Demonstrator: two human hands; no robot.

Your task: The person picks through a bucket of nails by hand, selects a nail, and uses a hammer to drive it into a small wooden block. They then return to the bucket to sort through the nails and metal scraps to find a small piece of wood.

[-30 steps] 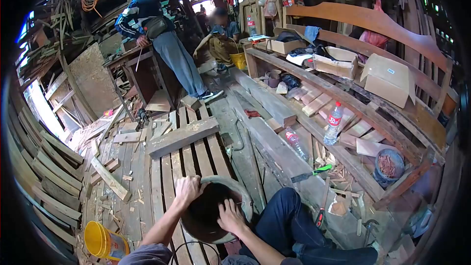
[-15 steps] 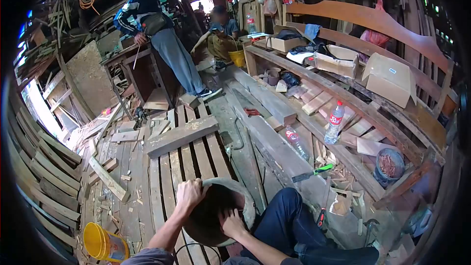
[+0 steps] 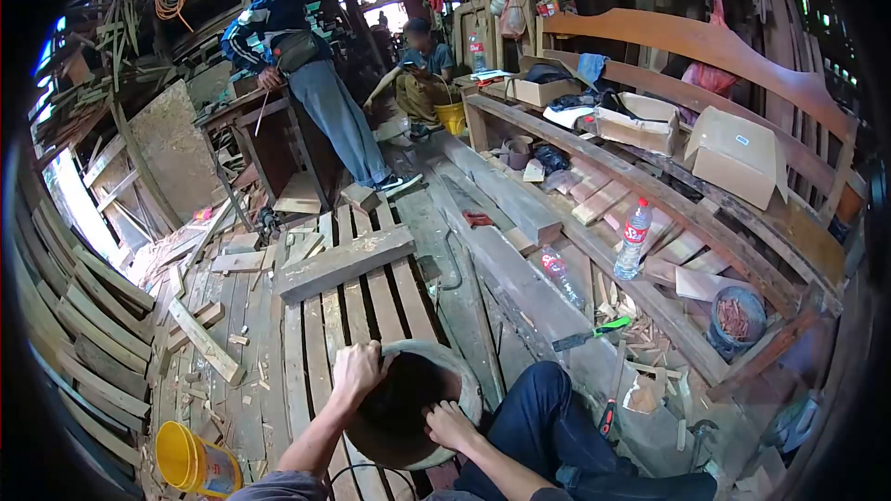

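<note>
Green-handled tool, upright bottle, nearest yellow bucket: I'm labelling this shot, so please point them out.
Green-handled tool point(image 3: 613, 326): head view, on its handle.
Upright bottle point(image 3: 636, 233): head view, on its red label.
Nearest yellow bucket point(image 3: 217, 469): head view, on its outer wall.

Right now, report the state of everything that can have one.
Large container, open, tilted
Left hand, gripping its rim
Right hand, at its mouth
Nearest yellow bucket, open
Red-capped bottle, closed, upright
Other bottle, lying down
Small pail, holding brown pieces
Middle cardboard box, open
</note>
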